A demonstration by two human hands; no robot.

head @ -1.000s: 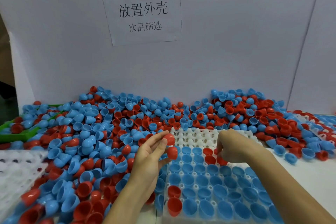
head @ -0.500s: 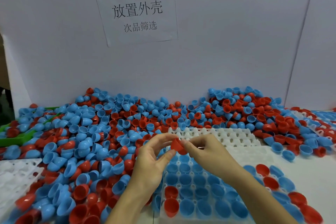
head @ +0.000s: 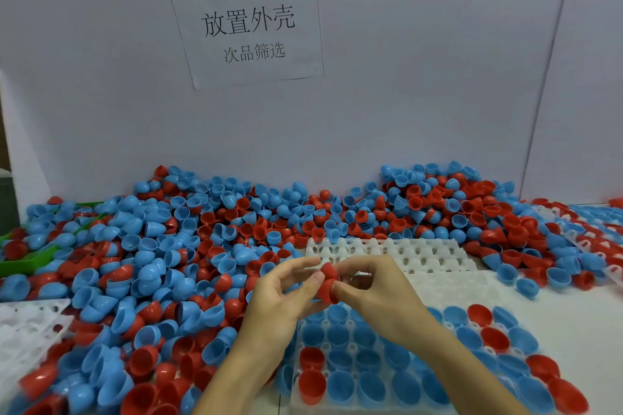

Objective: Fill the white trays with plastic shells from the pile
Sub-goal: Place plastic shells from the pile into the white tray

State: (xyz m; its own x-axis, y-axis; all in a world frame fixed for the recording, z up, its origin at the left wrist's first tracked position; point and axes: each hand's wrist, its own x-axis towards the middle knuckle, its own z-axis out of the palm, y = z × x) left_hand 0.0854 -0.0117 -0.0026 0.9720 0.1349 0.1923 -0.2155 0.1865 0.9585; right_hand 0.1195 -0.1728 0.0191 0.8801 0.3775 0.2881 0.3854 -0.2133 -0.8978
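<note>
I hold a red shell (head: 326, 283) between both hands, just above the centre of the frame's lower half. My left hand (head: 281, 296) pinches it from the left with thumb and forefinger, the other fingers loosely curled, and my right hand (head: 374, 290) pinches it from the right, thumb on its lower edge and fingers arched over the top. Whether this is one shell or two nested together, I cannot tell. Directly below my hands, at the lower centre and lower right, lies a white tray (head: 325, 347) whose pockets mostly hold blue shells, with a few red ones among them. Beyond my hands, toward the centre right, a second white tray (head: 421, 254) shows bare pockets. The pile of blue and red shells (head: 175, 263) spreads across the whole left side and along the back wall to the right edge. Part of another white tray (head: 23, 330) shows at the lower left edge, and a green tray (head: 27, 263) sticks out of the pile at the far left. A paper sign (head: 247, 27) with printed characters hangs on the wall at the upper centre.
</note>
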